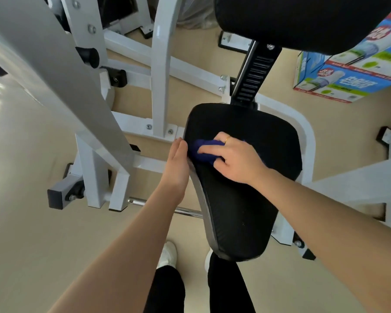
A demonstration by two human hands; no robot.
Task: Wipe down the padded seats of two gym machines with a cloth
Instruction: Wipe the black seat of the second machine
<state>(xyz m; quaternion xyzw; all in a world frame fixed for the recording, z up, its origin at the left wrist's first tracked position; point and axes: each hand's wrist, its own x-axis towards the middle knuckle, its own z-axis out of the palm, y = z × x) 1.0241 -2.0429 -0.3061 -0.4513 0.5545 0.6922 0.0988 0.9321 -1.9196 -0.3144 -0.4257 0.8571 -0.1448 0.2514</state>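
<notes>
A black padded seat (242, 206) on a white-framed gym machine fills the middle of the head view. My right hand (235, 159) presses a dark blue cloth (203, 152) flat onto the seat's upper left part; a ring shows on one finger. My left hand (177, 161) lies with straight fingers against the seat's left edge, holding nothing. A black padded backrest (303, 21) hangs above the seat at the top right.
White steel frame bars (160, 64) and a grey beam (54, 71) crowd the left and top. A chrome rod (185, 210) runs under the seat. Printed cardboard boxes (352, 73) sit on the beige floor at the right. My feet (167, 254) stand below the seat.
</notes>
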